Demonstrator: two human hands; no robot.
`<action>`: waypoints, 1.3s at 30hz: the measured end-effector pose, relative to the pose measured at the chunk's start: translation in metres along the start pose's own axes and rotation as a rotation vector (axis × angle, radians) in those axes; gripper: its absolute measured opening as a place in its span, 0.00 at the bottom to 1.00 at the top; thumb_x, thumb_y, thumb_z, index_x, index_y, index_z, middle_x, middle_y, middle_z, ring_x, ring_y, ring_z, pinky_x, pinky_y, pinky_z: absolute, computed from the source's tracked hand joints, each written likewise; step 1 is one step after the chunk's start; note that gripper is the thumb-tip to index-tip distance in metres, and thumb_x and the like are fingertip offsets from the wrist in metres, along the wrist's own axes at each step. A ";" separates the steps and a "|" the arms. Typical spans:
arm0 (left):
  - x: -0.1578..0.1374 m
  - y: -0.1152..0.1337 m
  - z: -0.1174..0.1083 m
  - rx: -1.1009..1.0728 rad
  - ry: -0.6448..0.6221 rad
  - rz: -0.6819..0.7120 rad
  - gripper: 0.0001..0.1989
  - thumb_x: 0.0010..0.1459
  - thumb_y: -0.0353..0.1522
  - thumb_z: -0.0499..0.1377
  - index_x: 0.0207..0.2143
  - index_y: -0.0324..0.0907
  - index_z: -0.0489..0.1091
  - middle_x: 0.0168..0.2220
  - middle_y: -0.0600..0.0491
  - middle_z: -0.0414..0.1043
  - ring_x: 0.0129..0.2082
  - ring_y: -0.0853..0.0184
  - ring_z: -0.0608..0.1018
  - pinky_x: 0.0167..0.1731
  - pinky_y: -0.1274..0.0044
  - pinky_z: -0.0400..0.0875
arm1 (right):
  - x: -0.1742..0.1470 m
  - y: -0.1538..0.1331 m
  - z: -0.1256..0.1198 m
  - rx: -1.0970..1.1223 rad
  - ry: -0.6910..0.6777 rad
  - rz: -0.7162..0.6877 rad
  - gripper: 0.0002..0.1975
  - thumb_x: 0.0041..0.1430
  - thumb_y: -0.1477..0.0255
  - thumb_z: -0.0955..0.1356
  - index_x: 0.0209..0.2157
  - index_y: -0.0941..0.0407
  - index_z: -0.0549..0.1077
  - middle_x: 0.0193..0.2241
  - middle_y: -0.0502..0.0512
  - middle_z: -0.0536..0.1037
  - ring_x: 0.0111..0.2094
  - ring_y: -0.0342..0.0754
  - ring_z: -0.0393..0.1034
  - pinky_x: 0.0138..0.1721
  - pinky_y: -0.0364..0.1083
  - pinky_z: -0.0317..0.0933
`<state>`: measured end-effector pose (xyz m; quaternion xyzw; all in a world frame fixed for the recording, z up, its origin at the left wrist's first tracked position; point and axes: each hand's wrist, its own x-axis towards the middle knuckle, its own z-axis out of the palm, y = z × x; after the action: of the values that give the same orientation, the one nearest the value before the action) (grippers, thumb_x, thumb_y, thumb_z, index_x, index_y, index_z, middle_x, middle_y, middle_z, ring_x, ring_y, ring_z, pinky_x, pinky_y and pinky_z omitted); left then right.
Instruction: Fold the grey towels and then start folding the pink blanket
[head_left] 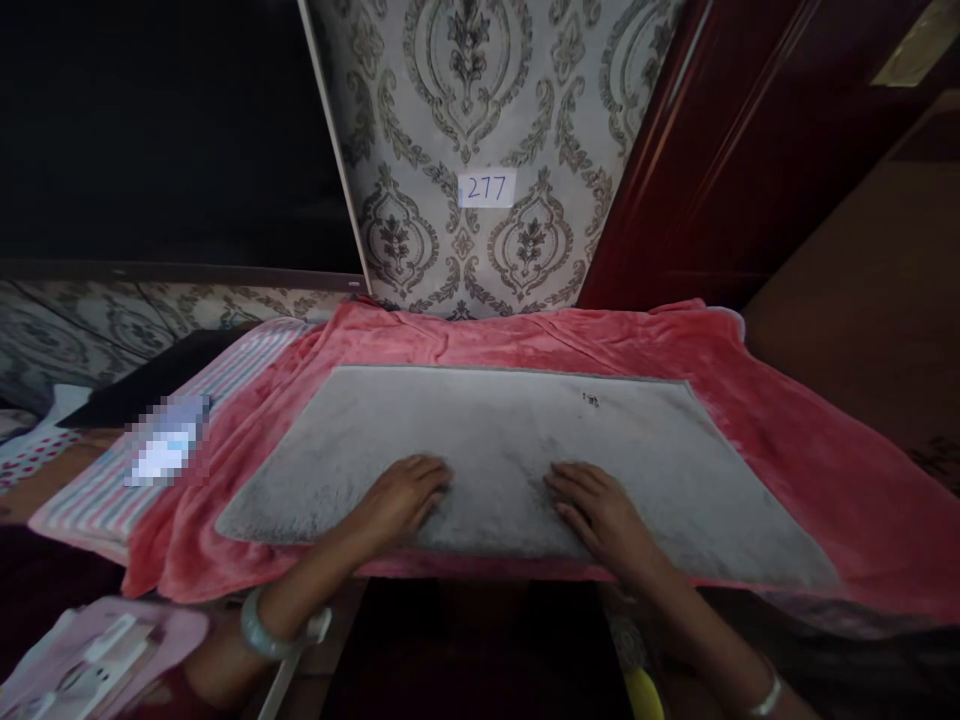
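1. The grey cloth [480,410] lies spread flat on the pink blanket [810,430], directly under the fingers of both hands.
2. The left hand [401,497] rests palm down on the cloth's nearer half, left of its middle; its fingers lie close together, slightly bent, pointing inward, with hold of nothing.
3. The right hand [604,515] rests palm down right of the middle, its fingers loosely extended and a little apart, also gripping nothing.
4. A bare stretch of cloth runs between the two sets of fingertips; more extends beyond them to the far edge and out to both sides.
5. In this dim light, I cannot tell how firmly either palm presses.
6. A small dark mark [591,399] sits near the cloth's far edge, ahead of the right fingers.
7. To the left, a striped cloth [97,510] lies beside the blanket, well apart from the fingers.
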<state>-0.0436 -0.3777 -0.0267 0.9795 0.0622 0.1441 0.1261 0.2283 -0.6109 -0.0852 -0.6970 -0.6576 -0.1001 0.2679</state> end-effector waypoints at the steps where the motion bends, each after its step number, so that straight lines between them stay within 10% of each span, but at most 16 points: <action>1: 0.014 -0.012 -0.003 0.026 -0.026 -0.013 0.14 0.66 0.27 0.53 0.50 0.45 0.74 0.51 0.47 0.77 0.52 0.60 0.76 0.53 0.67 0.70 | 0.013 0.012 0.001 -0.026 -0.021 0.019 0.17 0.68 0.69 0.65 0.55 0.52 0.77 0.56 0.59 0.77 0.57 0.55 0.70 0.58 0.58 0.65; 13: 0.176 -0.113 0.002 0.276 -0.084 -0.333 0.15 0.65 0.28 0.54 0.49 0.39 0.75 0.52 0.41 0.74 0.55 0.53 0.72 0.52 0.64 0.66 | 0.158 0.102 0.009 -0.236 -0.159 0.325 0.18 0.67 0.74 0.63 0.54 0.58 0.77 0.53 0.64 0.78 0.53 0.55 0.69 0.56 0.51 0.58; 39: 0.197 -0.130 0.014 0.178 -0.078 -0.464 0.10 0.65 0.30 0.55 0.43 0.40 0.76 0.48 0.42 0.78 0.54 0.54 0.75 0.53 0.64 0.65 | 0.178 0.143 0.032 -0.242 -0.106 0.461 0.12 0.63 0.73 0.63 0.38 0.56 0.79 0.41 0.62 0.80 0.45 0.55 0.70 0.46 0.51 0.60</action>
<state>0.1371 -0.2250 -0.0213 0.9511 0.2928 0.0674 0.0716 0.3809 -0.4398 -0.0588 -0.8596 -0.4778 -0.0777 0.1636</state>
